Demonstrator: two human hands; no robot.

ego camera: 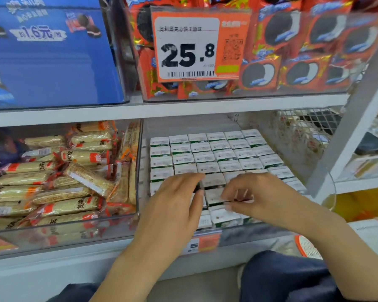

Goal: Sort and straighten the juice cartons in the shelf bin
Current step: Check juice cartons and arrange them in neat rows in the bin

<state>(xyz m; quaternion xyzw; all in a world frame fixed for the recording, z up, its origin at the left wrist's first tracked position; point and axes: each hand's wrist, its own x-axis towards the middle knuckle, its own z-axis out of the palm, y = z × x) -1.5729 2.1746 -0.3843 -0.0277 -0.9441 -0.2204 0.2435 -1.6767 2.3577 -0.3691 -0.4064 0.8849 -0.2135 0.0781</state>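
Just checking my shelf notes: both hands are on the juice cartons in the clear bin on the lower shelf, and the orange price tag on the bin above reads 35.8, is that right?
Not quite: the head view shows the orange price tag reading 25.8, not 35.8. The rest holds: the left hand and right hand are on the juice cartons in the clear bin on the lower shelf.

juice cartons (205, 158): white tops, green sides | price tag (196, 43): orange, white panel, black digits

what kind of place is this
Most likely a grocery or convenience shop aisle: a printed price tag with barcode reading 25.8, clear shelf bins of packaged snacks, and rows of juice cartons.
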